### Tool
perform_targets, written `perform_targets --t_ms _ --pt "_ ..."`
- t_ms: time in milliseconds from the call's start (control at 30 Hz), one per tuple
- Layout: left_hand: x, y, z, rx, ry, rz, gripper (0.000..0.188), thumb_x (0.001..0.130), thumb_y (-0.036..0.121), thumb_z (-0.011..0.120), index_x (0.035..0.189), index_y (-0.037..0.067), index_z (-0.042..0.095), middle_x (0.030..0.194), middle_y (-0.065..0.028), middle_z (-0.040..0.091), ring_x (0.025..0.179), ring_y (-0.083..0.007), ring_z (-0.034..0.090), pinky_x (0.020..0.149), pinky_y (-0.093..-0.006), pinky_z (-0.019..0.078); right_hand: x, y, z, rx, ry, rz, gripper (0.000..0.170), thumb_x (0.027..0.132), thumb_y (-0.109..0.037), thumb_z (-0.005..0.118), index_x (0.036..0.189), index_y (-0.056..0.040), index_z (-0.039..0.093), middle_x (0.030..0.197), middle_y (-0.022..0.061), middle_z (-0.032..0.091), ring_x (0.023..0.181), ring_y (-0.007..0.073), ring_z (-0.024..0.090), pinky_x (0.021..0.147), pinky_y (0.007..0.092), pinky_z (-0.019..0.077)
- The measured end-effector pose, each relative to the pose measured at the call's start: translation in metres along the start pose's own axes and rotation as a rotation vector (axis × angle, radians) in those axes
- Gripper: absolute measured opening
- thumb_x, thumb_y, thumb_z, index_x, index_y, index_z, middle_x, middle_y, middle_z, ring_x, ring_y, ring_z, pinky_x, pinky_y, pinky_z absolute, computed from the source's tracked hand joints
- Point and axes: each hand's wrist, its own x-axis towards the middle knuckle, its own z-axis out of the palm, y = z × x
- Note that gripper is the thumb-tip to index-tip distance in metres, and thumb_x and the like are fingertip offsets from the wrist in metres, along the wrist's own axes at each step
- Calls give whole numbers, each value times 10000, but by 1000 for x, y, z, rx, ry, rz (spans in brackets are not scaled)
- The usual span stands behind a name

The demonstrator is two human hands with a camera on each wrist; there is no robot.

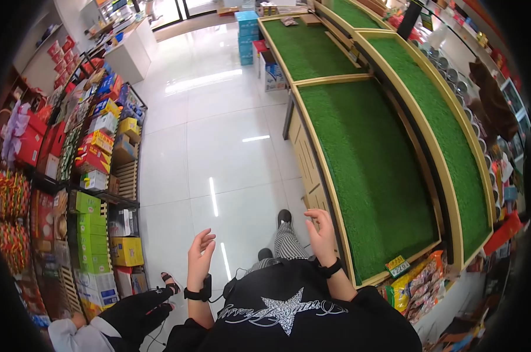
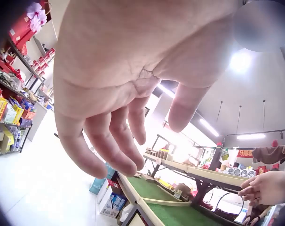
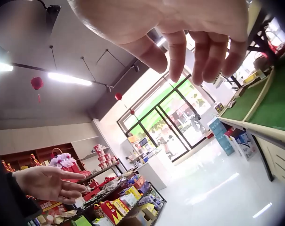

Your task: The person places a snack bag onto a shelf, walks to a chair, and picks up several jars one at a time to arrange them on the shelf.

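Both hands are empty. The left hand (image 1: pixel 201 251) is raised in the air in front of the body, its fingers lightly bent and relaxed, its thumb apart from them; the left wrist view shows the palm and four loosely curving fingers. The right hand (image 1: pixel 321 236) is likewise raised, fingers loosely bent around nothing, near the long left edge of the display stand (image 1: pixel 338 199). Each wrist wears a black band

The display stand is to the person's right, its pale wooden rims framing panels of green turf (image 1: pixel 365 146). A higher turf strip (image 1: pixel 435 88) runs along its right edge. A price card (image 1: pixel 398 267) is at the near edge, with bagged snacks (image 1: pixel 421 287) just beyond it, towards the near right corner. At the far edge lie a small packet (image 1: pixel 289 21) and a flat brown piece (image 1: pixel 311 20). Blue cartons (image 1: pixel 247 35) are stacked on the floor (image 1: pixel 201 146) beside the far left corner, with a blue-and-white box (image 1: pixel 272 75) near them

Across the aisle, a shelf rack (image 1: pixel 121 198) carries coloured boxes (image 1: pixel 95 155), with green cartons (image 1: pixel 92 234) stacked at its near end. At lower left, another person's sandalled foot (image 1: pixel 170 284) shows
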Motion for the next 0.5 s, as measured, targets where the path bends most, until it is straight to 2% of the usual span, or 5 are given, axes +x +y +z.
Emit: perform_targets --t_ms 33,100,267,400,500 --pt "4 -2 0 -13 -4 -6 378 878 90 555 1245 25 495 1079 -105 610 972 -159 568 874 -291 445 8 -1 3 10 -13 2 176 802 -35 570 976 -24 596 1037 118 565 1016 285 540 894 358 414" --pt "16 -1 3 -25 0 -8 383 887 86 549 1257 15 479 1082 -103 603 975 -145 559 884 -277 432 25 6 10 8 -27 -9 174 803 -34 570 974 -20 595 1038 122 564 1014 287 541 897 362 416" --pt "65 15 27 -59 35 34 368 869 99 566 1228 35 516 1074 -110 620 969 -172 580 873 -305 455 84 30 10 -6 -30 -40 174 801 -22 566 972 -11 591 1042 129 562 1003 278 545 885 355 426" --pt "114 54 59 -1 32 42 368 866 105 575 1222 30 522 1062 -113 628 970 -170 587 880 -308 455 137 49 -8 33 20 -18 168 801 -7 557 963 -6 598 991 113 574 935 244 557 827 321 444" --pt "151 82 85 55 -107 114 370 861 111 580 1218 29 527 1065 -114 633 985 -183 594 885 -312 455 169 68 -25 1 95 65 147 811 -18 554 947 -10 609 921 88 582 841 202 552 753 307 444"
